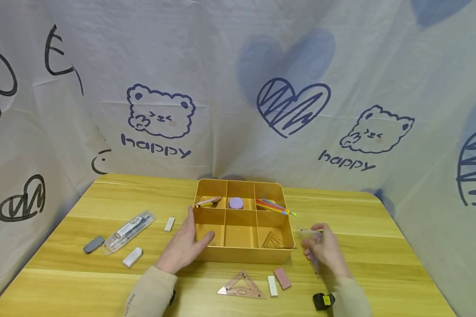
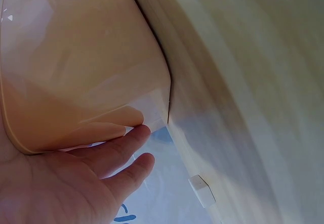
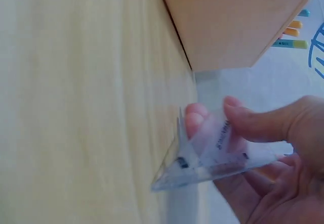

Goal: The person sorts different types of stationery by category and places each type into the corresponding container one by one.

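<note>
Our right hand (image 1: 322, 247) pinches the clear set square (image 3: 205, 159) between thumb and fingers, one corner jutting from them toward us. Just left of those fingertips stands the yellow box (image 1: 242, 255); our left hand (image 1: 181, 252), fingers nearly straight, rests against its opposite side.

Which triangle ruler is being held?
The clear set square in the right hand; the pink one lies on the table and the third sits in the organizer.

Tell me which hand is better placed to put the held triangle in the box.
Most likely the right hand: it holds the clear triangle just beside the box, while the left hand rests on the box's left wall.
</note>
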Demonstrator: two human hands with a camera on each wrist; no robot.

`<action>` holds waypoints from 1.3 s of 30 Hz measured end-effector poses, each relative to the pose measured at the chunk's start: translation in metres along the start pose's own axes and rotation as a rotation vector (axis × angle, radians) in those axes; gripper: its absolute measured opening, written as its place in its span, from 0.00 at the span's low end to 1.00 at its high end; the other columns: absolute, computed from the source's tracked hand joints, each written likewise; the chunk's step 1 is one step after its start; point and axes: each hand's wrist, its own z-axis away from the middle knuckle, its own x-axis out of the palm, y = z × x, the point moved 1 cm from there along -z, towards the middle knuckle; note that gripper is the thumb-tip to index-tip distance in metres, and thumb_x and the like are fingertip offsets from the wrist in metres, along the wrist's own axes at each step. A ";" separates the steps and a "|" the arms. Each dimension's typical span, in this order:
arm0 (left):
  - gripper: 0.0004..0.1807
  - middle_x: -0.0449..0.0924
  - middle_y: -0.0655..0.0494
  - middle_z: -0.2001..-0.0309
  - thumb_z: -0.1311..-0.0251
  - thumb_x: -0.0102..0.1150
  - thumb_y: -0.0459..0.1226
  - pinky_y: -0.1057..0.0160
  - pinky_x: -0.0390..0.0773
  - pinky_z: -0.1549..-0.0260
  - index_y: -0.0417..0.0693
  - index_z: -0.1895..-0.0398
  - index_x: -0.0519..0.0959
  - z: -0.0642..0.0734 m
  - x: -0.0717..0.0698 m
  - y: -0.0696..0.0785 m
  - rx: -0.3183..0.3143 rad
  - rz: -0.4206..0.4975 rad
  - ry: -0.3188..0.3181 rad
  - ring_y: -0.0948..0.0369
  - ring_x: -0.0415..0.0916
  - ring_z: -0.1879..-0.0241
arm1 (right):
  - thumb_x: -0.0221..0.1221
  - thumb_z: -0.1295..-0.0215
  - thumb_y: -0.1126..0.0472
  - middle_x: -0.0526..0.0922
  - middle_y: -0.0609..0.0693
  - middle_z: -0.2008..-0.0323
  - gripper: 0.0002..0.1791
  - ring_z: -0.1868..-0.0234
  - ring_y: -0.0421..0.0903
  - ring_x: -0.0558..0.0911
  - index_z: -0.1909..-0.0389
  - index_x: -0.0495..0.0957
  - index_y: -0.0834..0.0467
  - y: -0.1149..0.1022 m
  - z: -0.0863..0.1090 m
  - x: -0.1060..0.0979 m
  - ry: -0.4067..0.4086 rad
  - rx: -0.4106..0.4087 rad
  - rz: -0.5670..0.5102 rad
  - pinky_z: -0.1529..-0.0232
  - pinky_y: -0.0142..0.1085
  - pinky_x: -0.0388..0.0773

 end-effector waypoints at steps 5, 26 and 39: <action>0.55 0.36 0.33 0.20 0.29 0.51 0.56 0.41 0.51 0.22 0.34 0.21 0.29 0.000 0.000 0.000 -0.002 0.001 -0.002 0.39 0.45 0.21 | 0.57 0.28 0.68 0.79 0.62 0.59 0.22 0.76 0.44 0.85 0.39 0.60 0.68 0.000 0.000 -0.004 0.092 -0.057 -0.054 0.71 0.33 0.84; 0.56 0.36 0.34 0.20 0.29 0.50 0.58 0.42 0.51 0.22 0.34 0.21 0.29 -0.001 0.000 -0.001 0.005 -0.007 -0.004 0.39 0.45 0.21 | 0.60 0.33 0.72 0.81 0.40 0.72 0.37 0.88 0.34 0.74 0.25 0.63 0.52 -0.030 0.010 0.001 0.455 -0.407 -0.469 0.91 0.26 0.68; 0.56 0.36 0.34 0.19 0.29 0.50 0.57 0.42 0.50 0.22 0.34 0.21 0.28 -0.001 0.000 0.000 0.009 -0.007 -0.004 0.40 0.44 0.21 | 0.58 0.38 0.81 0.71 0.48 0.65 0.37 0.86 0.30 0.67 0.31 0.56 0.59 -0.051 0.022 -0.001 0.430 -0.653 -0.426 0.92 0.26 0.62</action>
